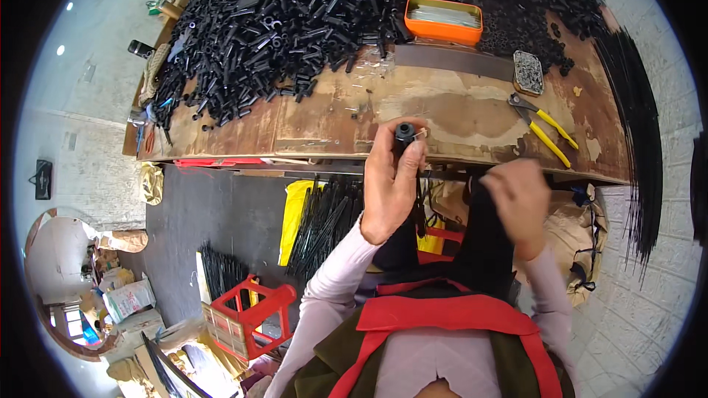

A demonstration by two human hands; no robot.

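So from where I'm sitting at the far end of the feed, the thing to look at is a black cylindrical piece (405, 133) in the left hand (389, 191). I'm seeing it almost end-on: a round face with a dark hole in the middle points up at my camera, and the long axis runs away from me, down between the fingers. I only get a short stretch of its side, so no idea how long it is.

As for the grip, the left hand is closed on it, thumb on the right side, fingers curled round the left. The piece sits up at the fingertip end, well clear of the palm, with its holed end poking out past the thumb tip. A small pale bit shows just right of that end, but I can't make out what it is. All this is over the near edge of the wooden workbench (317, 129).

The right hand (521, 199) is off to the right, well apart from the piece. It's blurry with the fingers bent, and I honestly can't tell how open it is or whether anything's in it. Nearest tool to it is the yellow-handled pliers (549, 144) on the bench.
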